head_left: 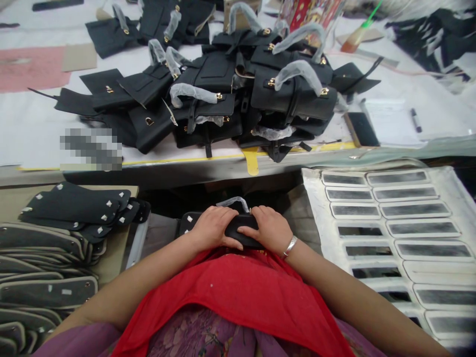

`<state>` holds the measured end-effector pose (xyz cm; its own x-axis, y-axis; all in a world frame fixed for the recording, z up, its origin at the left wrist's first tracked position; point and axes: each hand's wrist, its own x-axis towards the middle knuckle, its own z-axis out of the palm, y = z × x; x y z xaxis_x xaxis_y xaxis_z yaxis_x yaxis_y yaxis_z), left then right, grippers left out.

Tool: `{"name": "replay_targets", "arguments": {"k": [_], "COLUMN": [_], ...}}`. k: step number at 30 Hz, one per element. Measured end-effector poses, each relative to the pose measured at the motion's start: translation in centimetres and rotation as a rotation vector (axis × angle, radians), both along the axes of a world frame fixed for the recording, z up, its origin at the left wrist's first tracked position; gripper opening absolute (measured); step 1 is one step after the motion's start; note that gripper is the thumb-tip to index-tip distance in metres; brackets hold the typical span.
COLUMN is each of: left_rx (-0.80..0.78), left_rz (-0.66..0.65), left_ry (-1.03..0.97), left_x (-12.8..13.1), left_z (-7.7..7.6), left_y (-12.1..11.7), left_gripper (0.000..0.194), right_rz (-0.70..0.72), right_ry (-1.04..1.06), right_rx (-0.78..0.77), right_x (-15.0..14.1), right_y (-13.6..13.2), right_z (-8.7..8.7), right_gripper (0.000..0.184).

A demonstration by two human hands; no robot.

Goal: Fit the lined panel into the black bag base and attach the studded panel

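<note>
Both my hands rest on a black handbag [243, 232] held against my lap, just above a red cloth [238, 292]. My left hand [213, 227] is curled over the bag's top left edge, fingers closed on it. My right hand [269, 229], with a silver bangle at the wrist, grips the bag's right side, fingers pressing along its front. A foam-wrapped handle [234, 202] sticks up behind my hands. Most of the bag is hidden by my hands and the cloth.
A heap of finished black handbags [238, 94] with wrapped handles lies on the white table ahead. Stacked black leather panels [70, 208] sit at the left. A white cutting template with slots [390, 223] lies at the right. A phone [360, 129] and papers are on the table.
</note>
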<state>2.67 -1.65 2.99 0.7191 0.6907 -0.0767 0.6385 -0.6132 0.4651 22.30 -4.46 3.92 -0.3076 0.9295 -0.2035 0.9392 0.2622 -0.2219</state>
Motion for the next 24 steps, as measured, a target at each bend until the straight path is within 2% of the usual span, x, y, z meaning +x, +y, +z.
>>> {"name": "replay_targets", "arguments": {"k": [8,15,21,24], "left_rx": [-0.028,-0.013,0.074,0.1], "left_rz": [0.003,0.047,0.188,0.19], "left_ry": [-0.001,0.036,0.125,0.129], "left_x": [-0.3,-0.6,-1.8,-2.0], "left_z": [0.3,0.4,-0.1,0.0], "left_y": [0.3,0.7,0.9,0.9], "left_gripper": [0.072,0.047,0.046,0.044], "right_rz": [-0.075,-0.112,-0.123,-0.128], "right_ry": [0.024,0.077,0.057,0.047], "right_rx": [-0.026,-0.03,-0.013,-0.016], "right_x": [-0.4,-0.5,-0.9,-0.9], "right_y": [0.5,1.1,1.3,1.3], "right_z": [-0.1,-0.4,-0.7,-0.6], "right_gripper": [0.046,0.046,0.046,0.046]}}
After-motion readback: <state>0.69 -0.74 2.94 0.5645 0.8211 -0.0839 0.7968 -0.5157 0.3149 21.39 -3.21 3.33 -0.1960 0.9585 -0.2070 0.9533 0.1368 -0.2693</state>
